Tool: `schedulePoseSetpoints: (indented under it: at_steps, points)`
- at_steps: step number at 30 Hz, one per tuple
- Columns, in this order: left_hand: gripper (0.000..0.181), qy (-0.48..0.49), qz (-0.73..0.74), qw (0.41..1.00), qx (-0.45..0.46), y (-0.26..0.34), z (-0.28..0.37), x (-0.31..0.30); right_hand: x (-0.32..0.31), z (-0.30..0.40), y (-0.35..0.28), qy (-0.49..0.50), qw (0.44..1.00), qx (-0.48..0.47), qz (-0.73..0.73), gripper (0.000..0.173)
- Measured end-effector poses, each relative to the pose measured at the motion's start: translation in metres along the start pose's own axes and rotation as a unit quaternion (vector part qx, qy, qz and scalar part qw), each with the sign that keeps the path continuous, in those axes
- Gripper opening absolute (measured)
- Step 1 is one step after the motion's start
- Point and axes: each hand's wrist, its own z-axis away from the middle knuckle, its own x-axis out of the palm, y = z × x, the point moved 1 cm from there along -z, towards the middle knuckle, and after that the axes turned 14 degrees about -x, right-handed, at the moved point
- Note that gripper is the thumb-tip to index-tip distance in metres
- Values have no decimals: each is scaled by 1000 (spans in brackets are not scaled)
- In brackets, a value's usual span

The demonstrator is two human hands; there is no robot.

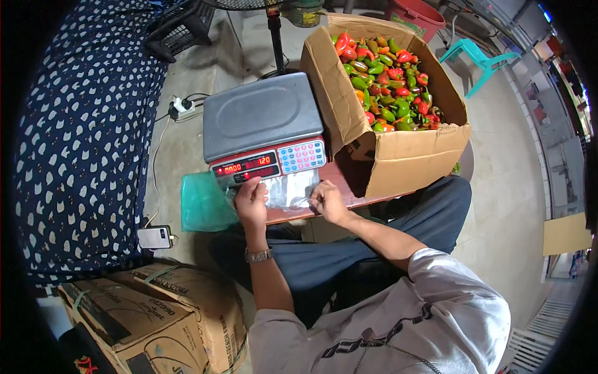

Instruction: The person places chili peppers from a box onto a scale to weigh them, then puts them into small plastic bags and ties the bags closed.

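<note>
My right hand [329, 201] pinches the right edge of clear plastic bags [288, 190], which lie flat at the front of a digital weighing scale. My left hand [251, 205] is at their left end with its fingers curled; whether it grips the plastic cannot be told. Beside its wrist a green plastic bag [203, 205] hangs over the board's left side. The digital weighing scale [261, 117] has a bare grey platform, lit red digits and a keypad [302, 156]. Right of it, an open cardboard box [416, 159] holds many red and green peppers [390, 89].
The scale and box rest on a low reddish board [292, 215] above my crossed legs. A charging phone [155, 237] and power plug [183, 105] lie left. Strapped cartons [154, 322] stand lower left. A fan stand [275, 42], red bucket [418, 18] and turquoise stool [479, 56] are behind.
</note>
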Motion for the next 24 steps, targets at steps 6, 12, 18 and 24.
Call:
schedulePoseSetpoints:
  at_steps: [6,12,18,24]
  points:
    - [61,-85,-390,900,176,13,15,16,-8,2,7,140,971,120,-153,15]
    - [60,-142,-420,887,130,10,30,50,-20,-5,17,164,940,187,-236,21]
    - [10,-55,-348,909,224,-11,1,73,-32,-1,31,142,924,238,-262,21]
    - [12,-66,-298,932,197,-11,-5,80,-36,-2,29,201,918,197,-279,19]
